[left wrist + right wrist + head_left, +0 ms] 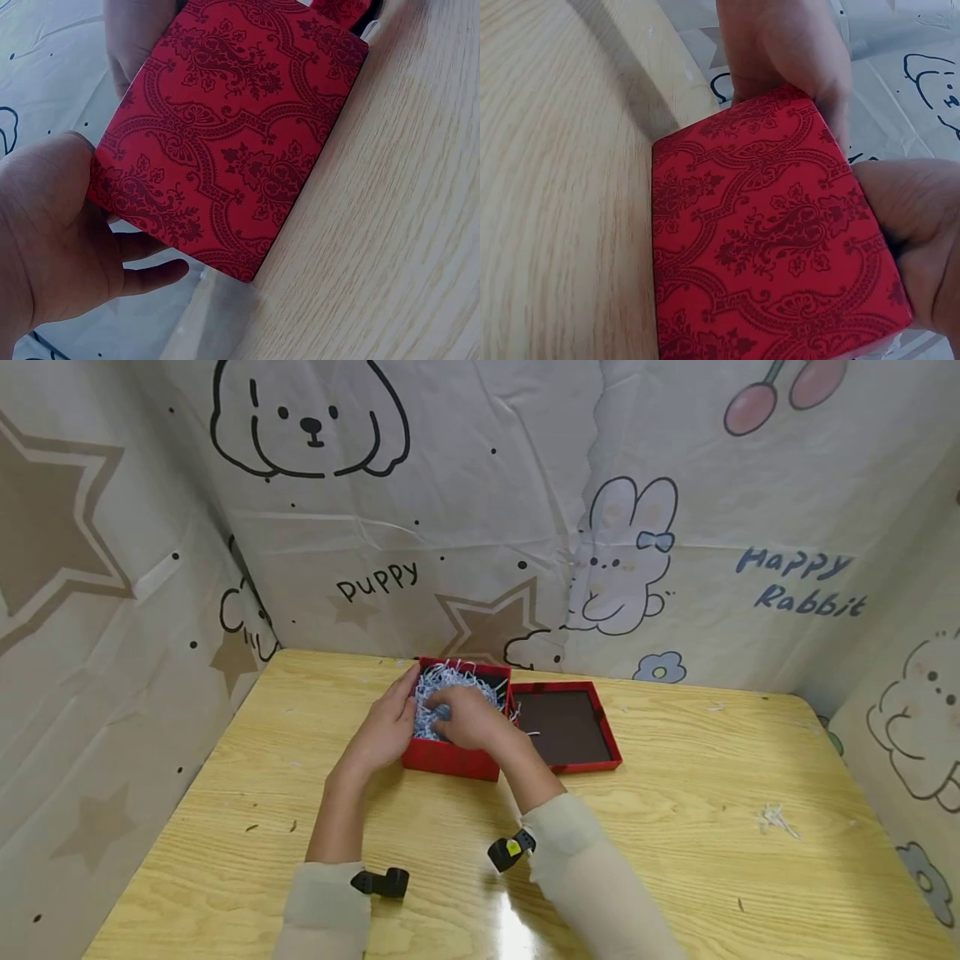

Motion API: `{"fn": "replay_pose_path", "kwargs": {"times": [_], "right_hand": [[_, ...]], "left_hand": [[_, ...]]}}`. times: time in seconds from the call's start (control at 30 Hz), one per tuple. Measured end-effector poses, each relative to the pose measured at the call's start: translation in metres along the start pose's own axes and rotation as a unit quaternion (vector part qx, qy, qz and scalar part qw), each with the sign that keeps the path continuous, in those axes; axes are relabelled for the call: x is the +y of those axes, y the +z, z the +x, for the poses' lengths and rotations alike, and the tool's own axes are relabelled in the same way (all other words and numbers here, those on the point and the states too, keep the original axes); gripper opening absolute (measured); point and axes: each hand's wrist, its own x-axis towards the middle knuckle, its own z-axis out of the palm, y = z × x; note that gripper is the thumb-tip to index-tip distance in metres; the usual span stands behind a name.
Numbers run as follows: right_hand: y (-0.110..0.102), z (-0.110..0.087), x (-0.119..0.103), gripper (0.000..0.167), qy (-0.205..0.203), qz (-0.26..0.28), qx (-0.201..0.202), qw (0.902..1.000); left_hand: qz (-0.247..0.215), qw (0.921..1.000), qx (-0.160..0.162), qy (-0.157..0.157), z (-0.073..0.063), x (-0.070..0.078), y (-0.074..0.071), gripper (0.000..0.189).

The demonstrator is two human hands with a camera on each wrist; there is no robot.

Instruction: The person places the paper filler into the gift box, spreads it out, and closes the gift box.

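By the table's (675,843) far edge, the straight-fingered left hand (382,727) should steady the box (450,761) while the right hand (474,720), pinch unclear, works the shreds (450,676).

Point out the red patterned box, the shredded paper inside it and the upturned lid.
Red patterned box (223,135): left wrist view, on its patterned wall.
Shredded paper (452,677): head view, on its far part.
Upturned lid (572,727): head view, on its dark inside.

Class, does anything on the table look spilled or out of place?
Yes: a clump of pale strands lies loose on the table, well right of the red box; similar shredded filler sits inside it, so this looks spilled.
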Motion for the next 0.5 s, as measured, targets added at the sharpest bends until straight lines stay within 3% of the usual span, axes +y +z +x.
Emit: {"fn": "replay_pose_path", "kwargs": {"times": [0.2, 0.3, 0.5], "right_hand": [[-0.001, -0.006, -0.004, 0.031, 0.036, -0.024, -0.01, 0.999], [-0.009, -0.016, -0.007, 0.033, 0.032, -0.001, 0.001, 0.9995], [-0.042, -0.043, -0.005, 0.036, -0.002, 0.079, 0.057, 0.9952]], "left_hand": [[-0.01, 0.9999, -0.003, -0.007, -0.001, -0.001, 0.005, 0.059], [-0.013, 0.9997, -0.008, -0.018, -0.002, 0.0, 0.005, 0.059], [-0.008, 0.9999, -0.004, -0.006, 0.0, 0.002, 0.001, 0.06]]}}
